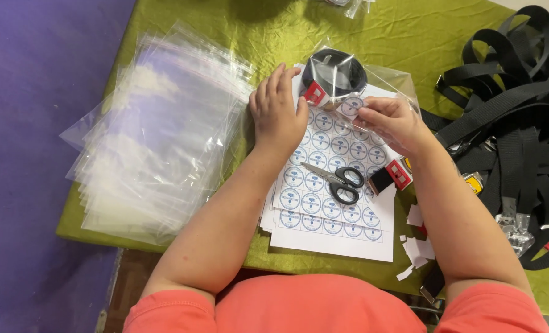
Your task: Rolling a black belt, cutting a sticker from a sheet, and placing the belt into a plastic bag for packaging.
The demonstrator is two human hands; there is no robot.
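Right now I judge the step as sticking a round label onto a bagged strap. My left hand (pixel 279 111) lies flat, fingers together and spread lightly over the near edge of the bag (pixel 382 77), pressing it down onto the sticker sheet (pixel 324 209); it clamps nothing that I can see. My right hand (pixel 393 120) has its fingers pinched on one round sticker (pixel 352 106), holding it at the bag's front face, just below the strap roll (pixel 335 77) inside.

The bag is my landmark. It rests on the far end of the sticker sheet, and the coiled black strap with its red-and-white tag sits within it. Scissors (pixel 336 180) lie on the sheet, nearer me than the bag, blades shut. Right of the scissors, and nearer than the bag, a second red-tagged strap end (pixel 390 177) rests at the sheet's edge. Left of the bag a thick fan of empty clear bags (pixel 157 135) covers the green worktop (pixel 410 31). Right of the bag a tangle of loose black straps (pixel 515 111) is heaped. Small white paper scraps (pixel 417 246) lie near me, well apart from the bag.

I cannot tell whether the sticker already touches the plastic or is only held against it. The next move, as I judge it, calls for laying the sticker flat on the bag without creasing, while the left hand keeps the slippery film from sliding.
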